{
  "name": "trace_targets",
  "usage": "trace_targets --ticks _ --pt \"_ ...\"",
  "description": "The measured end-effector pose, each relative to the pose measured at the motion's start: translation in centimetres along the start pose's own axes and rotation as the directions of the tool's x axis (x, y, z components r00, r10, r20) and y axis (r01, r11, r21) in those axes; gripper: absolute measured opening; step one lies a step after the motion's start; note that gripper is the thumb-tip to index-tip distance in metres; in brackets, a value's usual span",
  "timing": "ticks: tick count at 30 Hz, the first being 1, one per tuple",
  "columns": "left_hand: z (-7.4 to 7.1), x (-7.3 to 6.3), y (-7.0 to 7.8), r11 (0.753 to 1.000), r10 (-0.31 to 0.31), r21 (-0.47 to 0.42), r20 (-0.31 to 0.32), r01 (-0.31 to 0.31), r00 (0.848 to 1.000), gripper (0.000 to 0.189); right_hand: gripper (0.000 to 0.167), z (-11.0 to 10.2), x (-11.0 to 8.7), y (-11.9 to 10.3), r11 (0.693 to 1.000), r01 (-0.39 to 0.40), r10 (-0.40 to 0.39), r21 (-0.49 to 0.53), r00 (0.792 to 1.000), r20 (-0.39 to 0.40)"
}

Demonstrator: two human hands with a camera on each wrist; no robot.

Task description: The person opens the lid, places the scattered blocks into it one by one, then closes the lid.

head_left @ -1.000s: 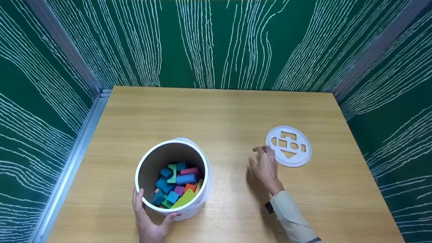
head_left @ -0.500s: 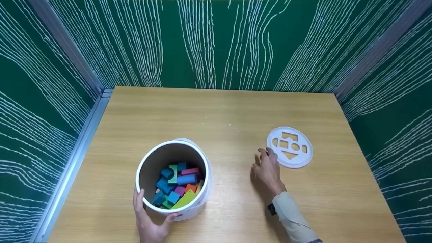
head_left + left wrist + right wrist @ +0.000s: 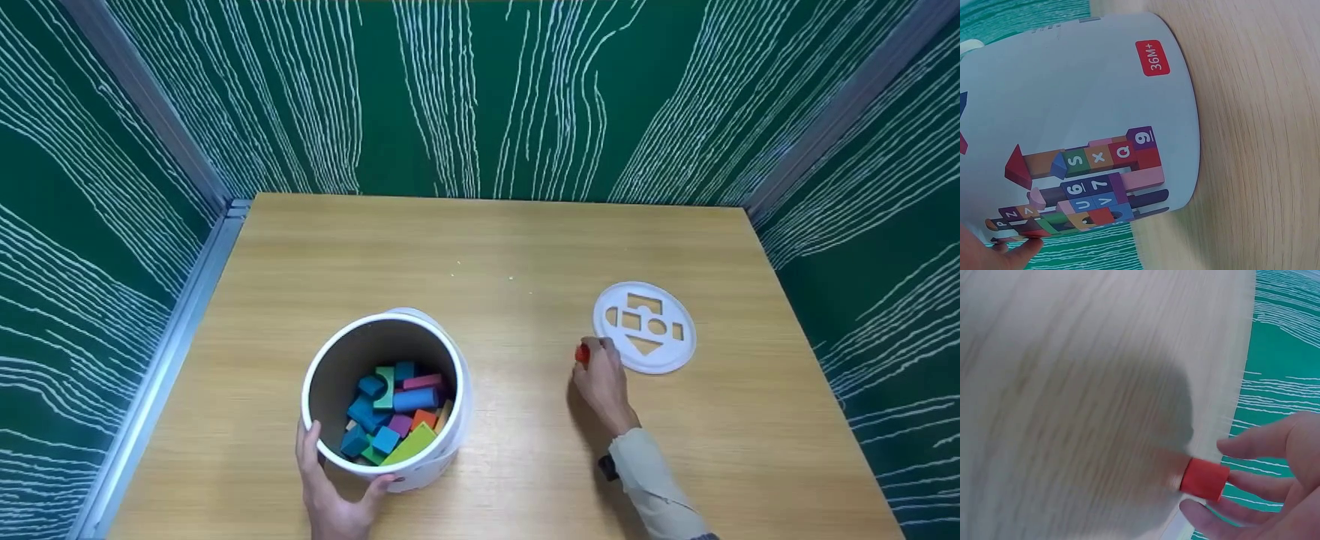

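A white bucket (image 3: 457, 420) full of coloured wooden blocks (image 3: 415, 399) stands at the front left of the table. My left hand (image 3: 334, 487) holds it at the near rim, fingers spread along the left side and thumb at the front. Printed pictures of blocks cover the bucket wall (image 3: 1089, 90) in the left wrist view. To the right, my right hand (image 3: 602, 382) curls its fingers and thumb round a small red block (image 3: 1205, 479) at the tabletop. In the head view the fingers hide most of that red block (image 3: 582, 353); the index finger stands off it in the wrist view.
Just beyond the right hand lies a round white lid (image 3: 664, 352) with several shaped cut-outs. Tiny white specks dot the wooden table (image 3: 480, 232) near its middle. Green walls (image 3: 525, 97) with white lines enclose the table at the back and sides.
My right hand has moved slightly right and towards me, and its fingers have closed in round the red block, which now shows. The left hand and bucket have stayed put.
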State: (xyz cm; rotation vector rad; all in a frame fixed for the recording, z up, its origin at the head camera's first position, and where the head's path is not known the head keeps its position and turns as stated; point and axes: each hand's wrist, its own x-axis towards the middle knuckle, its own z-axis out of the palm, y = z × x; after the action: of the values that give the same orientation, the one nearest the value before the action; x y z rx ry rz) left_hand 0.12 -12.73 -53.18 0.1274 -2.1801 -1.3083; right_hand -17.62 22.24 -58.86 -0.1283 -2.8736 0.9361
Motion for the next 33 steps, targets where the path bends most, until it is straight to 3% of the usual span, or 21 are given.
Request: trace_targets --ticks 4,12,24,30,33 --pt "0.03 0.02 -0.07 1.0 0.009 -0.003 0.0 -0.009 1.0 0.102 0.031 0.09 -0.01 0.22 1.0 -0.003 0.004 0.017 1.0 -0.01" --pt "-0.01 0.0 0.08 1.0 -0.009 0.022 0.007 0.009 1.0 0.102 0.033 -0.09 -0.06 0.37 0.998 -0.041 0.04 0.051 0.999 0.023" --pt "0.02 -0.01 0.43 0.997 -0.072 0.031 0.016 0.072 0.997 0.103 0.028 -0.22 -0.02 0.24 0.993 -0.082 0.08 0.086 0.996 0.027" --pt "-0.07 -0.04 0.15 1.0 -0.015 -0.001 0.011 0.015 1.0 0.101 0.025 -0.33 -0.14 0.36 0.996 -0.012 0.015 0.089 0.999 -0.03" --pt "-0.11 -0.02 0.15 1.0 -0.018 -0.003 0.018 0.018 1.0 0.101 0.025 -0.35 -0.16 0.41 0.994 -0.011 0.014 0.106 1.0 -0.025"
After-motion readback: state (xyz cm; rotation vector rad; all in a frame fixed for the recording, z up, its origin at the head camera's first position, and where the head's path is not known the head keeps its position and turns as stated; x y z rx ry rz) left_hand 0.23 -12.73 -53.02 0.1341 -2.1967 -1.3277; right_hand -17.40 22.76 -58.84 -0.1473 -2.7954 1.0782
